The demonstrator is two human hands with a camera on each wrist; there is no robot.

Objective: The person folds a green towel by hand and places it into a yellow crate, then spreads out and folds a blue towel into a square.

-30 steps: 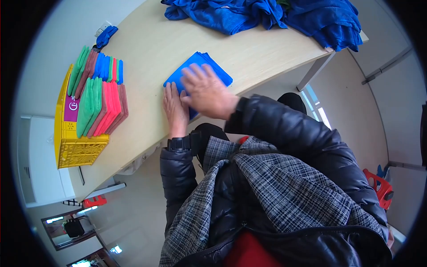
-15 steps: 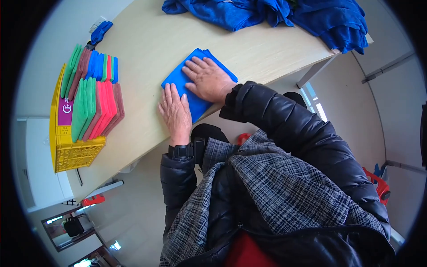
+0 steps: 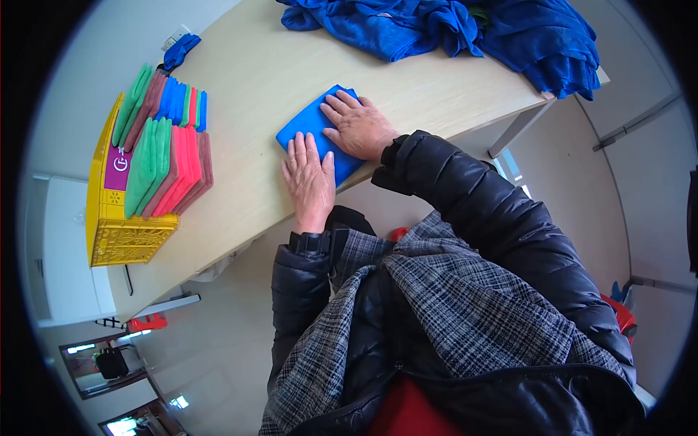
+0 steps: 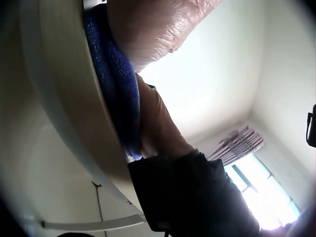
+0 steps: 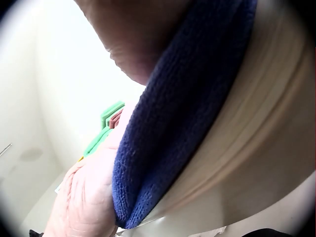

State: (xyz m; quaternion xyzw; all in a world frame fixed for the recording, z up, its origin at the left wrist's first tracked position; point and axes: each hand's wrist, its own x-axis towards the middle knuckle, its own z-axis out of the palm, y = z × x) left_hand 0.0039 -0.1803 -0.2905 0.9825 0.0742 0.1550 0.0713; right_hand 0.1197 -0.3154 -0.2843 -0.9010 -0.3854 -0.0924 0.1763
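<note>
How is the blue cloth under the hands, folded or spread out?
Folded. The cloth lies small and flat under the left hand and right hand, and its edge shows thick layers close up.

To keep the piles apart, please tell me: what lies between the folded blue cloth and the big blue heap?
Nothing: the head view shows only bare table between the folded blue cloth and the blue heap.

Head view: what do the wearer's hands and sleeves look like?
Both hands, left hand and right hand, are bare, no gloves. Left sleeve and right sleeve: glossy black, quilted in puffy bands. A black strap with a boxy unit sits at the left wrist. No readable markings on the sleeves.
</note>
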